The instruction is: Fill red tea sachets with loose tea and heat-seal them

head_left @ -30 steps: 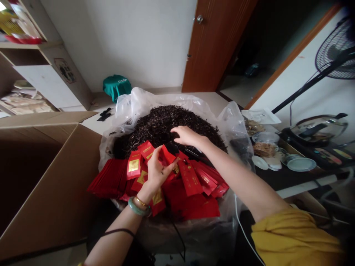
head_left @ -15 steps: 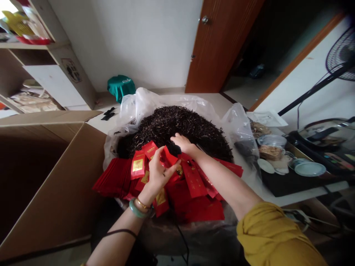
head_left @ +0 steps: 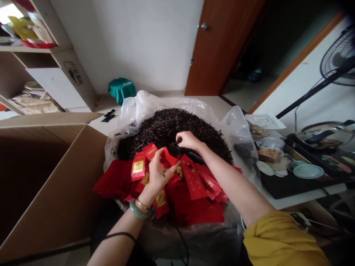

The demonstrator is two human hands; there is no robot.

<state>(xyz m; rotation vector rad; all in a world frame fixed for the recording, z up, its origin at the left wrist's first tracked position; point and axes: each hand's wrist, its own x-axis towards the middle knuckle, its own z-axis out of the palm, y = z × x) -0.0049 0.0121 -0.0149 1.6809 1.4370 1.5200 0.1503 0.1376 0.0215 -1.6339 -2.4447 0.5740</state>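
Observation:
My left hand is closed around a small red packet, its mouth held open and facing up. Just above that mouth sits a smooth black piece, partly hidden, its kind unclear. My right hand is raised over it, fingertips pinched on a few dark tea leaves. Behind both hands rises a large heap of dark tea leaves in a clear plastic bag. More red packets, some with gold labels, lie over the near side of the heap.
A stack of red packets leans at the left, beside an open cardboard box. On the right, a table holds clear tubs, lids and a glass-lidded pan. A fan stands behind.
My right hand has lifted slightly and shifted right from the tea beside the packet, and a pinch of leaves now shows at its fingertips. My left hand still holds the packet in place.

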